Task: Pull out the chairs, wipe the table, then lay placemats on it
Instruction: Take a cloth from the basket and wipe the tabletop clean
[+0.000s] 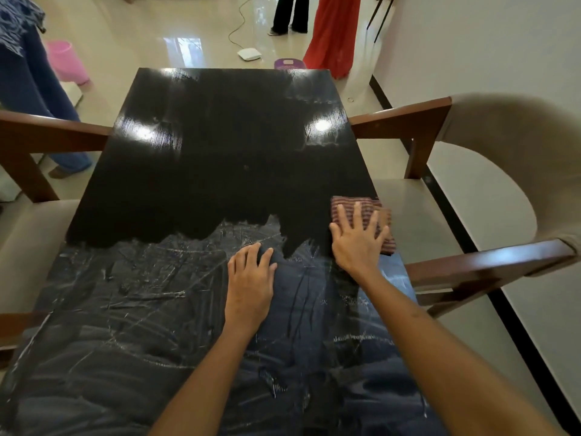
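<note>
Black surface (220,158) filled the middle of the frame from the top centre down to the bottom edge; I saw its far half glossy and dark, while the near half carried pale streaks and smears. Beside it, a chair (490,196) with brown wooden arms and a beige padded seat and back stood at the right of the frame, pulled clear of the surface edge. A second chair (28,234) of the same kind stood at the left. Pale glossy floor (163,29) showed across the top of the frame, with a pink bucket (67,61) at upper left and a white device (249,54) on a cable at upper centre. Parts of other people stood at the upper left and top centre.

My right hand (358,239) lay flat with its fingers spread wide, pressing down on a folded striped cloth (355,204) at the right edge of the surface, right of centre in the frame; one corner of the cloth seemed to hang past the edge. My left hand (250,275) rested palm down on the streaked part just left of it, fingers relaxed and slightly bent, holding nothing. I saw no placemats.
</note>
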### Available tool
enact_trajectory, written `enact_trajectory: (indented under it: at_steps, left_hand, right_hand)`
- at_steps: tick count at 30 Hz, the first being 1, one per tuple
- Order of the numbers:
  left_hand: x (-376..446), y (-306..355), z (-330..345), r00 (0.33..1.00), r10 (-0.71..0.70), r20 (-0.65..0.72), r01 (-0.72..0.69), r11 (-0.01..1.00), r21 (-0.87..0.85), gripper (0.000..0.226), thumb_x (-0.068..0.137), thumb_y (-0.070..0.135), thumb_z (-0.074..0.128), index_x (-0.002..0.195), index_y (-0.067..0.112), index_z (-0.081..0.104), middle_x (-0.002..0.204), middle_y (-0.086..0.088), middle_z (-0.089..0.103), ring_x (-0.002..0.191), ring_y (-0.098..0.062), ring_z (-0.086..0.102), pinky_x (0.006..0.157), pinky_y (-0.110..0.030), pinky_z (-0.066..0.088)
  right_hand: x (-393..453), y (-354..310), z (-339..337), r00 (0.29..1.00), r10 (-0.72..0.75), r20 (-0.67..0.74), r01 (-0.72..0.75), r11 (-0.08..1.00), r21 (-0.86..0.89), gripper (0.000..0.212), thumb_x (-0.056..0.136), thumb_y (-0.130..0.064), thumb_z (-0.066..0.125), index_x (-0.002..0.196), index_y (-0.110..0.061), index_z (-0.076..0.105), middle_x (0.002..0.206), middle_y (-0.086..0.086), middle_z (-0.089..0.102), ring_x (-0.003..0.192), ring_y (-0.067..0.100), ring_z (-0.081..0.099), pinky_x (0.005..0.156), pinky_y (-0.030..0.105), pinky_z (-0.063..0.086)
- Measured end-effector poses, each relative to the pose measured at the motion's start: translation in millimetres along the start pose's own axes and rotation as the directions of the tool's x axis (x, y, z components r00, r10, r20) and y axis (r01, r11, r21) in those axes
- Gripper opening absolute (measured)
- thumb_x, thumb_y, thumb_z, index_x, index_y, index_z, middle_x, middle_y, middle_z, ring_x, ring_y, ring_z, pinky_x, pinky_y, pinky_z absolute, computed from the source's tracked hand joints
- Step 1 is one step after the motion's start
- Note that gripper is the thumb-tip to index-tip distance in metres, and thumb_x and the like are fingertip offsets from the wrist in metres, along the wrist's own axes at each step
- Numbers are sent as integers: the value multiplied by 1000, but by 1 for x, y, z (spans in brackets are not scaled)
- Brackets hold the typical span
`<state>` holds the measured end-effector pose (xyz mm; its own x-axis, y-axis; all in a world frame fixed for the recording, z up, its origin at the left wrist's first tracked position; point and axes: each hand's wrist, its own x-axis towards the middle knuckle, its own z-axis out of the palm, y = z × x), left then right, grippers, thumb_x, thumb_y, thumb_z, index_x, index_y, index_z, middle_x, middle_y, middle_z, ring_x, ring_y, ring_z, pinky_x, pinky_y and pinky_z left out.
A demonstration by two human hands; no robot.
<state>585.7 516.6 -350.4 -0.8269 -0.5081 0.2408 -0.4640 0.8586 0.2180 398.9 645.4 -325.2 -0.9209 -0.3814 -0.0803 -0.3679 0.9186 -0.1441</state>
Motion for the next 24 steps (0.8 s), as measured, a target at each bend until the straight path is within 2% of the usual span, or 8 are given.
enact_trajectory:
  at_steps: [6, 9, 11, 14, 18, 24]
  left_hand:
    - [-1, 2, -4, 998, -10, -63, 9, 1000, -22, 36, 93, 11, 43, 128, 7, 49, 129, -11, 50, 121, -26, 45, 104, -42, 37]
    - [-1, 3, -5, 997, -37, -61, 34, 999, -39, 38, 89, 7, 49, 127, 6, 48, 129, -13, 50, 120, -27, 44, 104, -42, 38]
    - [-1, 3, -6, 998, -34, -45, 33, 999, -35, 35, 91, 10, 44, 125, 7, 49, 127, -13, 51, 119, -27, 45, 102, -42, 38]
    - [1, 1, -7, 1000, 2, -21, -2, 1000, -8, 33, 93, 15, 35, 121, 9, 52, 122, -9, 53, 114, -26, 47, 97, -40, 40]
    - [3, -1, -8, 999, 18, -26, -19, 1000, -8, 25, 94, 12, 45, 114, 10, 58, 117, -6, 56, 110, -24, 48, 93, -39, 39]
    - [5, -1, -11, 999, 20, -26, -21, 1000, -22, 24, 93, 13, 46, 113, 10, 60, 116, -5, 56, 110, -24, 47, 92, -39, 39]
  right_hand:
    - [-71, -58, 19, 942, -336, -11, 336, 942, 14, 52, 98, -54, 19, 149, -41, 21, 160, 0, 15, 146, 39, 4, 112, 63, -2]
    - [-88, -58, 26, 909, -416, -13, 415, 909, -33, 50, 99, -50, 22, 148, -40, 24, 160, 2, 18, 145, 43, 3, 110, 68, 1]
    - [-85, -53, 25, 907, -421, -3, 420, 906, -50, 50, 98, -51, 24, 148, -43, 22, 160, 1, 14, 144, 45, -2, 108, 71, 0]
    - [-71, -45, 20, 940, -339, 20, 340, 939, -44, 52, 97, -53, 24, 148, -46, 17, 161, 3, 6, 143, 47, -5, 107, 72, -2]
    - [-53, -12, 11, 994, -110, 19, 111, 993, -37, 54, 97, -55, 21, 148, -48, 8, 161, 10, -6, 143, 47, -7, 107, 71, -3]
    - [-60, 29, 3, 986, 166, -7, -166, 986, -24, 55, 98, -54, 19, 150, -44, 6, 160, 14, -8, 142, 47, -7, 110, 69, 2]
